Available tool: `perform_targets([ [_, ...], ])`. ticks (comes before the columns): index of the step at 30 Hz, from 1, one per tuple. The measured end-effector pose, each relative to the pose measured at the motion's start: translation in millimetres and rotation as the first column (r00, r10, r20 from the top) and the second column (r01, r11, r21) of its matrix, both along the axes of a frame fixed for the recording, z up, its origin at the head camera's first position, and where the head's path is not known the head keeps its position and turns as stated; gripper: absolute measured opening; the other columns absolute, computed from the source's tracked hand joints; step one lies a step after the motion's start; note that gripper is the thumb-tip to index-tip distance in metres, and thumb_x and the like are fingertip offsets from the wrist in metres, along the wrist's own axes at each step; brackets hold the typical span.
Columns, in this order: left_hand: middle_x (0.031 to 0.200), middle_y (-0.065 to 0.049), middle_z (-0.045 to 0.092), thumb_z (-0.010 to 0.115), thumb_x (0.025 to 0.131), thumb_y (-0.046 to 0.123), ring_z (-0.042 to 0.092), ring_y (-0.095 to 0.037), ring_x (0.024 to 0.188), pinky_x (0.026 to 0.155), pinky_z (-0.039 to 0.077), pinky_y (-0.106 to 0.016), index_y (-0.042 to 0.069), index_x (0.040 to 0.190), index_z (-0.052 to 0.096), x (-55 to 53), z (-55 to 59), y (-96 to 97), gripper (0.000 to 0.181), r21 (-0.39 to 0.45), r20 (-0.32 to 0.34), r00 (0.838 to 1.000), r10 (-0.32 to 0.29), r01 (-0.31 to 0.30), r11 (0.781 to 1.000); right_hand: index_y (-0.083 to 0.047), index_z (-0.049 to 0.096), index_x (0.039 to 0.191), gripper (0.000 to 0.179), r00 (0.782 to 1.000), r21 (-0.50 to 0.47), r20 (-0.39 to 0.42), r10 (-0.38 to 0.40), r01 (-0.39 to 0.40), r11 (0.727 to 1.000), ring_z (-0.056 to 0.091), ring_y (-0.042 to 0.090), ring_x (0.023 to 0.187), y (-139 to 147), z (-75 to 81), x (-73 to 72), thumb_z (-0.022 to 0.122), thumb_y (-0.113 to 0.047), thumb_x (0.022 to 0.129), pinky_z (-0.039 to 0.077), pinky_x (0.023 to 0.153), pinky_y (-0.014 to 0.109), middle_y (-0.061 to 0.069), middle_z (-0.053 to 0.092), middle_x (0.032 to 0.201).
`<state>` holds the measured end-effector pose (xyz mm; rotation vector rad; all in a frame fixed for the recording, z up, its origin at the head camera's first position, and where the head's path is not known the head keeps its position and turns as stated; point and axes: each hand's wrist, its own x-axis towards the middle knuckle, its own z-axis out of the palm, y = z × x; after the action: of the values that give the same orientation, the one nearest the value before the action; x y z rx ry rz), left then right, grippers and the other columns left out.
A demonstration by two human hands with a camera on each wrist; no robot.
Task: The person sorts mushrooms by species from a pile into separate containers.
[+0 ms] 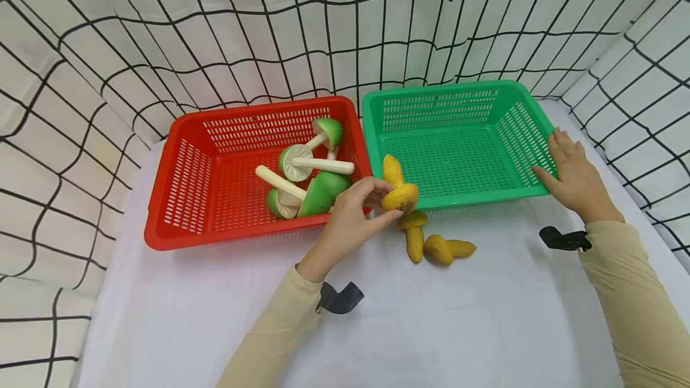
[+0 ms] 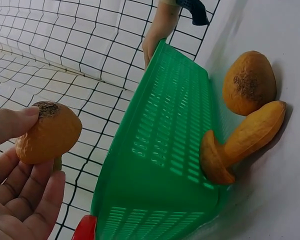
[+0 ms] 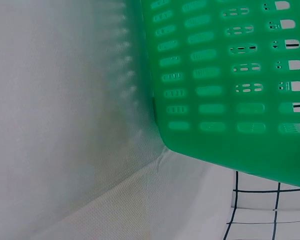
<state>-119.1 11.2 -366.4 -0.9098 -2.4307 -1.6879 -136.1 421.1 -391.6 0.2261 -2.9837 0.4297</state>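
Note:
My left hand (image 1: 353, 211) pinches a yellow toy mushroom (image 1: 401, 196) by its cap, thumb on one side and fingers on the other. The mushroom is above the near left corner of the green basket (image 1: 458, 199), stem pointing away from me. In the left wrist view the thumb presses on the brown patch of the held mushroom (image 2: 52, 132). My right hand (image 1: 579, 178) rests with fairly straight fingers on the green basket's right rim. Two more yellow mushrooms (image 1: 415, 244) (image 1: 442, 250) lie on the white table in front of that basket.
A red basket (image 1: 180, 241) on the left holds several green-capped mushrooms (image 1: 323, 193) with pale stems, gathered at its right side. Both baskets stand side by side. A white backdrop with black grid netting (image 1: 356, 29) rises behind and at the sides.

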Motion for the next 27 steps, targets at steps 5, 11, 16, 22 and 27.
perform_targets([
  [5, 0.096, -0.008, 0.062, 0.077, 0.077, 0.006, 0.06, -0.017, 0.082, 0.073, 0.053, -0.024, 0.001, 0.101, 0.06, -12.4, 1.1, 5.7, 0.03, -0.027, -0.015, 1.0, 0.022, -0.022, 0.999, 0.014, 0.013, 0.144, 0.074, 1.0, -0.007, -0.013, 0.013, -0.013, 1.0, 0.002, 0.034, 0.143, 1, 0.0, -1.1, 0.035, -0.04, 0.099, -0.001, 0.115, 0.043, 0.029, 0.009, 0.152],
  [11, 0.094, -0.01, 0.061, 0.077, 0.077, 0.005, 0.059, -0.019, 0.079, 0.074, 0.054, -0.034, 0.0, 0.101, 0.06, -19.8, -2.5, 10.0, 0.03, -0.042, 0.009, 1.0, 0.018, -0.017, 0.999, 0.013, 0.015, 0.144, 0.073, 0.999, -0.016, -0.028, 0.037, -0.037, 0.999, 0.003, 0.032, 0.143, 4, -4.0, -1.4, 0.038, -0.039, 0.098, 0.0, 0.115, 0.04, 0.028, 0.011, 0.152],
  [16, 0.094, -0.01, 0.062, 0.077, 0.078, 0.006, 0.06, -0.019, 0.079, 0.074, 0.054, -0.032, 0.0, 0.101, 0.06, -22.5, -4.6, 12.4, 0.03, -0.061, 0.032, 0.999, 0.015, -0.013, 0.998, 0.013, 0.017, 0.144, 0.074, 0.998, -0.019, -0.045, 0.039, -0.04, 0.999, 0.005, 0.032, 0.143, 4, -5.6, 1.6, 0.039, -0.04, 0.097, 0.001, 0.115, 0.039, 0.028, 0.014, 0.152],
  [22, 0.096, -0.009, 0.061, 0.076, 0.079, 0.009, 0.06, -0.018, 0.083, 0.075, 0.053, -0.024, 0.001, 0.103, 0.06, -26.9, -6.4, 15.7, 0.03, -0.101, 0.053, 0.998, 0.024, -0.018, 0.995, 0.012, 0.017, 0.144, 0.074, 0.998, -0.02, -0.054, 0.037, -0.038, 0.999, 0.006, 0.031, 0.143, 3, -5.3, 2.3, 0.039, -0.04, 0.097, 0.002, 0.115, 0.039, 0.027, 0.014, 0.152],
  [27, 0.098, -0.009, 0.061, 0.075, 0.08, 0.009, 0.059, -0.018, 0.085, 0.074, 0.05, -0.018, 0.001, 0.104, 0.059, -30.6, -9.3, 17.7, 0.03, -0.104, 0.037, 0.999, 0.024, -0.02, 0.994, 0.012, 0.016, 0.145, 0.073, 0.998, -0.019, -0.057, 0.037, -0.038, 0.999, 0.006, 0.03, 0.143, 3, -4.8, 1.7, 0.039, -0.04, 0.098, 0.002, 0.116, 0.038, 0.026, 0.013, 0.152],
])
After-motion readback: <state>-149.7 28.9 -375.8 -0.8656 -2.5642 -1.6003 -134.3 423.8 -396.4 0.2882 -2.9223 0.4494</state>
